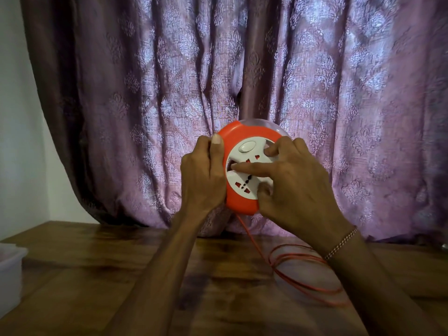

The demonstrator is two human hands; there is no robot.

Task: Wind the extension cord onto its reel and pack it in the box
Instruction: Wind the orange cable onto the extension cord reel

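Both my hands hold the reel [244, 166] up in the air above the bench [97, 275], its white socket face tilted toward me. My left hand [202, 178] has its grip wrapped tight round the orange rim, thumb up; my right hand [291, 180] presses spread fingertips [238, 168] onto the white hub. From the reel's lower edge the cord [303, 275] hangs down into loose loops on the bench, and the box [9, 270] sits at the far left.

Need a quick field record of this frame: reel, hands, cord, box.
reel: orange rim, white socket face, held up above the table
left hand: grips reel's left rim
right hand: fingers on white face
cord: red, loose loops on table, runs up to reel
box: pale, left edge, on table
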